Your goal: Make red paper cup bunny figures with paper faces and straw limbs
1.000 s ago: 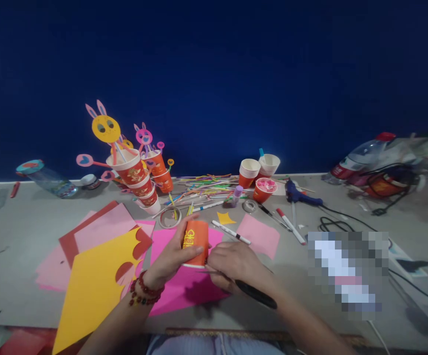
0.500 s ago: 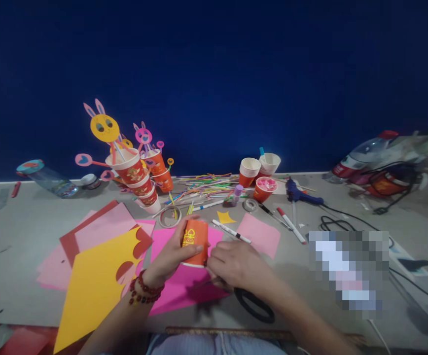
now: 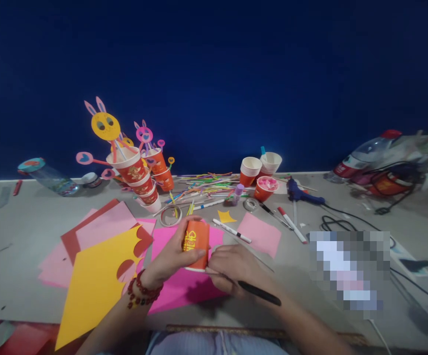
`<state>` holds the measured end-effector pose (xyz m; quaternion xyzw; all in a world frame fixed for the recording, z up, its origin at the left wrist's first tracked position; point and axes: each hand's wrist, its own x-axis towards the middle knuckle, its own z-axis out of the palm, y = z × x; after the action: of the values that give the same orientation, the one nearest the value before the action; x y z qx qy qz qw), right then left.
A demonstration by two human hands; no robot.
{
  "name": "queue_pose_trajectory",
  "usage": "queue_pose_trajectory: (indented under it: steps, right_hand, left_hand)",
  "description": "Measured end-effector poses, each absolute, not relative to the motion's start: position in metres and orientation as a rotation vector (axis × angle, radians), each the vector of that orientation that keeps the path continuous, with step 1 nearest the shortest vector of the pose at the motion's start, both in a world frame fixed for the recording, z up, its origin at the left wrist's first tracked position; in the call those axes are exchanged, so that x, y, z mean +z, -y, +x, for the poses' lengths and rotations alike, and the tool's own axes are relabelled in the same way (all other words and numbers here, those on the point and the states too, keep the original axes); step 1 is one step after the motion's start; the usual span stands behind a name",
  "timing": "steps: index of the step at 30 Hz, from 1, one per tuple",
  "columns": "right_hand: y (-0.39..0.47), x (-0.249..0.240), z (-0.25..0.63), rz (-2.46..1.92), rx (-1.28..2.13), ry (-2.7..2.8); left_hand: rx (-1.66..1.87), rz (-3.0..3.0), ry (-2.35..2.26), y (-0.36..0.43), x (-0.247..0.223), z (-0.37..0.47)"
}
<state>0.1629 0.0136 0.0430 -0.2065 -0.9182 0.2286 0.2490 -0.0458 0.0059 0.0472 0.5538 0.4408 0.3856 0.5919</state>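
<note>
My left hand (image 3: 171, 254) is wrapped round an orange-red paper cup (image 3: 196, 241) with yellow lettering. The cup is upside down, its white rim towards me. Close against the cup's right side is my right hand (image 3: 231, 266), closed on scissors (image 3: 260, 293) whose black handle sticks out behind the fingers. The handle appears edge-on, and most of the blades are hidden by hand and cup. Under both hands lies a bright pink sheet (image 3: 175, 296).
Yellow card (image 3: 91, 281) and other coloured sheets lie left. Behind them stand stacked cups with paper rabbits (image 3: 130, 172). Straws (image 3: 206, 185), markers (image 3: 291, 225), tape (image 3: 170, 215), a cup of pink scraps (image 3: 264, 192) and a blue glue gun (image 3: 306, 197) lie further back.
The scissors have turned in my right hand: the black handle loop, seen broadside before, now shows edge-on. My left hand still holds the cup, which has barely shifted.
</note>
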Motion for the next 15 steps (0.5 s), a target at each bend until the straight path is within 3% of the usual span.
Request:
queue_pose_trajectory:
  steps: [5,12,15]
  right_hand:
    - [-0.0083,0.0459,0.1596,-0.645,0.88,2.332]
    - [-0.0039,0.0503,0.1623,-0.92,1.541,1.957]
    - [-0.0051,0.048,0.1649,-0.89,1.62,1.915]
  left_hand:
    - [0.918,1.363,-1.063,-0.0039,0.0485,-0.046]
    - [0.988,1.371,-1.103,-0.0008,0.0477,-0.0443]
    - [1.008,1.304,-1.083,-0.0009,0.0437,-0.0441]
